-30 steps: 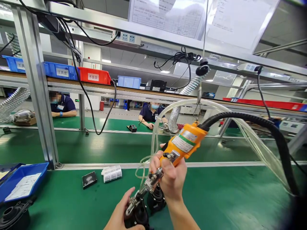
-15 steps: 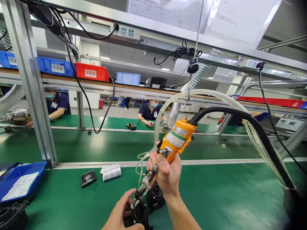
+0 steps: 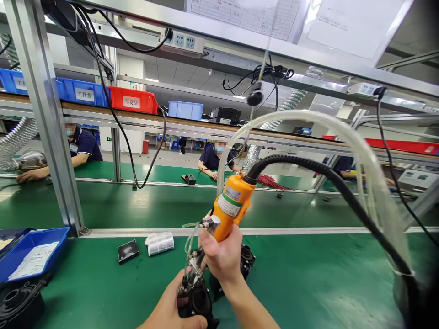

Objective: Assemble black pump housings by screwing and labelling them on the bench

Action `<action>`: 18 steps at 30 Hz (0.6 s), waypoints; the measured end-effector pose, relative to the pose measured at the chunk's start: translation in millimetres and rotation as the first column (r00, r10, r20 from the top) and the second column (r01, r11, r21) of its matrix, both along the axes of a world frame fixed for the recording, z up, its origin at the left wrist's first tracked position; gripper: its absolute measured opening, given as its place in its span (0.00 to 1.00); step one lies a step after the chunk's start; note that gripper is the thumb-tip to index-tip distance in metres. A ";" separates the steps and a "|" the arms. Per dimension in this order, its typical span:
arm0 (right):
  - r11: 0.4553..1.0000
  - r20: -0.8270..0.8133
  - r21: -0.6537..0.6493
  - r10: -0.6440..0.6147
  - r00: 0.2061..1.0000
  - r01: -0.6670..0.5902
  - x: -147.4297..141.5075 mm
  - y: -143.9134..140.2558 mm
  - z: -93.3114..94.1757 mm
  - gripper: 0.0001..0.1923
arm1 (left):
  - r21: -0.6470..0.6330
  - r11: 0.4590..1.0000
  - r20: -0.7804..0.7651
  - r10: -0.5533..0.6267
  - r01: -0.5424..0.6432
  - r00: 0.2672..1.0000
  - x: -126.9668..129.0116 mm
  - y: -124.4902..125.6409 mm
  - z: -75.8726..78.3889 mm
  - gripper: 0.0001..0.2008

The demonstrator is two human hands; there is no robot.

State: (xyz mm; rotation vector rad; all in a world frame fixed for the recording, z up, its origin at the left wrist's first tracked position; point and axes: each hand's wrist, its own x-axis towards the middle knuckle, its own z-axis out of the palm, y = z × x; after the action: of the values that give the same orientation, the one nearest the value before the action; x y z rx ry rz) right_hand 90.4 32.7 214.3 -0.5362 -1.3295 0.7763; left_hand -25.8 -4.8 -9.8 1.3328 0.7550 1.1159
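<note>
My right hand grips an orange powered screwdriver that hangs from a thin cable, with a black hose and a clear tube running off to the right. Its metal nose points down-left onto a black round plastic part. My left hand holds that part at the bottom edge of the view. A second black part sits just behind my right hand on the green mat.
A small black square piece and a white labelled block lie on the mat. A blue tray and a black round part sit at the left. An aluminium post stands at the left. Other people work across the belt.
The screwdriver has swung more upright and moved left, its nose now down on the black part. My left hand has closed further around that part.
</note>
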 end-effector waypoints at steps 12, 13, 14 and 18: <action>0.997 0.061 -0.010 -0.077 0.995 0.078 -6.4 -5.4 -1.3 0.17 | -0.045 0.998 -0.073 0.046 -0.050 0.996 -0.5 -6.4 -5.4 0.48; 0.996 0.048 -0.002 -0.090 0.995 0.090 -4.4 -4.3 -1.2 0.17 | -0.039 0.998 -0.056 0.041 -0.044 0.998 -1.1 -4.9 -7.3 0.51; 0.994 0.033 0.012 -0.113 0.993 0.113 -1.4 -3.0 -0.5 0.17 | -0.022 0.999 -0.042 0.040 -0.041 0.998 -2.2 -2.9 -8.7 0.54; 0.945 -0.042 0.147 -0.290 0.956 0.293 22.0 3.2 7.8 0.15 | 0.074 0.988 -0.047 0.138 -0.135 0.989 -11.3 7.3 -5.6 0.55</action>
State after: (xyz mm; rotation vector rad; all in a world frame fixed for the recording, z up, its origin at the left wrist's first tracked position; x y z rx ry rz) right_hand 112.4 35.8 222.2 -0.5856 -1.2435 0.4316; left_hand -37.0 2.5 -15.4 1.3903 0.8626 1.2297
